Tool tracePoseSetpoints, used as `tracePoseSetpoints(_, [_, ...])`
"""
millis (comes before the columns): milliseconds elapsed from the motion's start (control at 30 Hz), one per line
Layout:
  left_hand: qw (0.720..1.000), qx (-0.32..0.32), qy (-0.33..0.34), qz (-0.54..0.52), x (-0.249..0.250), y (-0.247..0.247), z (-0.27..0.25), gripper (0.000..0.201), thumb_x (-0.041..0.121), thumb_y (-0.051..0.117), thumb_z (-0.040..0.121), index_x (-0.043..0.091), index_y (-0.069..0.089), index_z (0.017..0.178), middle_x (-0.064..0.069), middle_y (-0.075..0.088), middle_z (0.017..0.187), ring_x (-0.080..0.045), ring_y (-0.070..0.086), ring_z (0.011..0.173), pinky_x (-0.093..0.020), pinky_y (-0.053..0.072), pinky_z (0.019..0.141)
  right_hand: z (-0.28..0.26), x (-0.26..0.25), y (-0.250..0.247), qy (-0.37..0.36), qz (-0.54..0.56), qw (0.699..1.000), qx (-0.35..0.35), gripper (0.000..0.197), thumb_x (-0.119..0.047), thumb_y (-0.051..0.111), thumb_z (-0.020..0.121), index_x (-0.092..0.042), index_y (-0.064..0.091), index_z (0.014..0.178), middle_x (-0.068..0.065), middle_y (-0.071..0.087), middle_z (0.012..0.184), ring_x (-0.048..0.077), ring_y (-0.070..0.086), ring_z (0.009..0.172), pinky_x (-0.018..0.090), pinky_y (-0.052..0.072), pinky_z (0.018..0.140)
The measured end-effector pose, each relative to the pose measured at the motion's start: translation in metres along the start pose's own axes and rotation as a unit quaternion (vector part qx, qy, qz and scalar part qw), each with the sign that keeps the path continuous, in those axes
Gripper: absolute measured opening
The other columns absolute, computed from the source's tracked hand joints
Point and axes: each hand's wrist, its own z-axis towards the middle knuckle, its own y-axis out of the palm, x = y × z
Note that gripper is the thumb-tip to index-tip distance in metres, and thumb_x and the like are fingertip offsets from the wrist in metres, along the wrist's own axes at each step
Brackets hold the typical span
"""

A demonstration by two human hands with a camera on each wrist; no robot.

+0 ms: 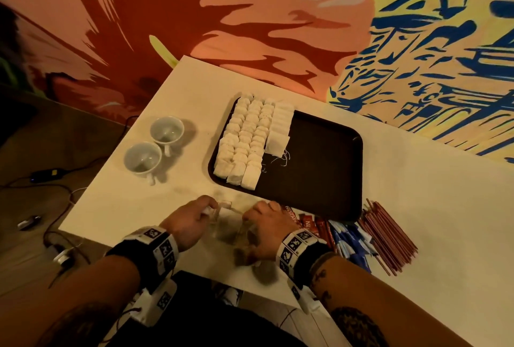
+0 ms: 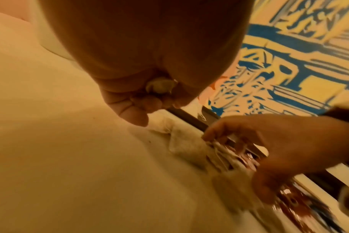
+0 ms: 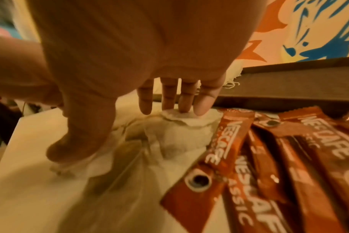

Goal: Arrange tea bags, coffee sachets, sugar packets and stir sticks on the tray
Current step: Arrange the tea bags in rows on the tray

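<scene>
Left of the tray (image 1: 328, 207), two white cups (image 1: 155, 146) stand side by side on the table (image 1: 417, 207), well apart from the work. On the tray itself the left part is already filled with tea bags (image 1: 247, 138) laid in neat overlapping rows, their strings trailing onto the dark bare right part, which holds nothing yet. Just in front of the tray's near edge the person's two hands are busy over a small loose heap of tea bags (image 3: 175, 135) on the table. The left hand (image 1: 192, 221) is curled shut around something small and pale, seemingly a tea bag tag or a bit of paper, though the blur makes it hard to name. The right hand (image 1: 267, 232) has its fingers (image 3: 204, 104) reaching down onto the heap, the tips pressing on a bag's top and the thumb on another; whether it is actually pinching one I cannot tell. Right of the hands and near the tray's front edge lie the red coffee sachets (image 1: 311, 224), then the blue and white sugar packets (image 1: 350, 241), then a bundle of reddish stir sticks (image 1: 386, 235), all off the tray. By my reckoning the tea bags are nearly finished, and the other three kinds have not been started.
</scene>
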Motion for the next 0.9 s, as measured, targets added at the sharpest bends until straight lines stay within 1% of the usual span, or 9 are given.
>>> tracePoseSetpoints(33, [1.0,-0.018,0.003,0.018,0.003,0.007,0.001,0.022,0.029,0.051,0.098,0.032,0.049,0.12,-0.001,0.062,0.114,-0.016,0.058,0.092,-0.029,0.042,0.078,0.002,0.0,0.006,0.001,-0.005,1.0,-0.001,0.082,-0.058,0.078,0.071,-0.034,0.04,0.139,-0.003,0.037,0.139,0.024,0.032,0.128,0.051,0.038,0.107])
tracePoseSetpoints(167, [0.997,-0.041,-0.022,0.061,0.006,0.027,0.011,0.079,0.062,0.074,0.073,0.038,0.038,0.139,0.004,0.062,0.124,-0.018,0.062,0.106,-0.033,0.049,0.091,0.011,-0.003,0.009,0.013,0.034,0.999,0.028,0.054,-0.039,0.072,0.085,-0.027,0.05,0.133,0.0,0.039,0.131,0.024,0.032,0.123,0.044,0.042,0.105])
tracePoseSetpoints(233, [0.996,-0.017,-0.02,0.081,0.007,0.029,0.016,0.071,0.052,0.076,0.076,0.036,0.043,0.137,0.001,0.064,0.122,-0.02,0.062,0.108,-0.032,0.049,0.091,0.016,-0.005,0.005,0.006,0.043,0.999,0.031,0.039,-0.028,0.066,0.091,-0.025,0.056,0.129,0.001,0.043,0.128,0.025,0.034,0.122,0.04,0.041,0.104])
tracePoseSetpoints(333, [0.994,0.013,0.025,0.102,0.009,0.023,0.021,0.032,0.038,0.067,0.088,0.029,0.061,0.118,-0.001,0.066,0.116,-0.022,0.061,0.107,-0.028,0.043,0.085,0.022,-0.003,-0.001,0.005,0.055,0.998,0.035,0.028,-0.021,0.061,0.094,-0.023,0.062,0.121,0.002,0.05,0.122,0.027,0.038,0.12,0.037,0.039,0.1])
tracePoseSetpoints(467, [0.997,0.044,0.027,0.052,0.01,0.008,0.018,0.025,0.035,0.061,0.094,0.031,0.068,0.117,0.005,0.066,0.116,-0.018,0.059,0.107,-0.023,0.04,0.086,0.024,0.002,-0.011,0.036,0.116,0.991,0.047,0.025,-0.042,0.065,0.09,-0.031,0.064,0.112,-0.004,0.056,0.116,0.02,0.043,0.113,0.036,0.043,0.094])
tracePoseSetpoints(633, [0.997,0.047,0.0,-0.067,0.013,-0.007,0.018,0.008,0.04,0.057,0.096,0.035,0.062,0.093,0.008,0.066,0.092,-0.013,0.061,0.087,-0.025,0.04,0.073,0.023,0.009,-0.018,0.045,0.278,0.952,0.117,0.024,-0.053,0.075,0.078,-0.038,0.061,0.09,-0.011,0.059,0.106,0.012,0.054,0.104,0.038,0.05,0.093])
tracePoseSetpoints(767, [0.938,0.054,-0.047,-0.34,0.032,-0.015,0.017,0.011,0.017,0.059,0.095,0.019,0.068,0.089,0.003,0.062,0.063,-0.017,0.052,0.059,-0.024,0.043,0.05,0.018,0.011,-0.028,0.034,0.464,0.874,0.138,0.041,-0.052,0.08,0.07,-0.023,0.067,0.096,0.005,0.072,0.099,0.018,0.068,0.091,0.045,0.057,0.089])
tracePoseSetpoints(833, [0.912,0.042,-0.048,-0.406,0.044,-0.02,0.015,0.007,0.017,0.068,0.082,0.013,0.064,0.085,0.005,0.061,0.054,-0.015,0.043,0.048,-0.019,0.032,0.04,0.014,0.011,-0.035,0.02,0.511,0.849,0.132,0.033,-0.037,0.081,0.08,-0.014,0.063,0.095,0.014,0.071,0.096,0.021,0.066,0.083,0.047,0.057,0.083])
tracePoseSetpoints(900, [0.898,0.042,-0.054,-0.435,0.051,-0.023,0.017,0.022,0.021,0.071,0.062,0.015,0.056,0.077,0.0,0.062,0.054,-0.014,0.039,0.042,-0.015,0.023,0.038,0.013,0.01,-0.039,0.014,0.546,0.829,0.121,0.026,-0.026,0.078,0.086,-0.012,0.058,0.094,0.013,0.067,0.091,0.023,0.063,0.077,0.045,0.058,0.073])
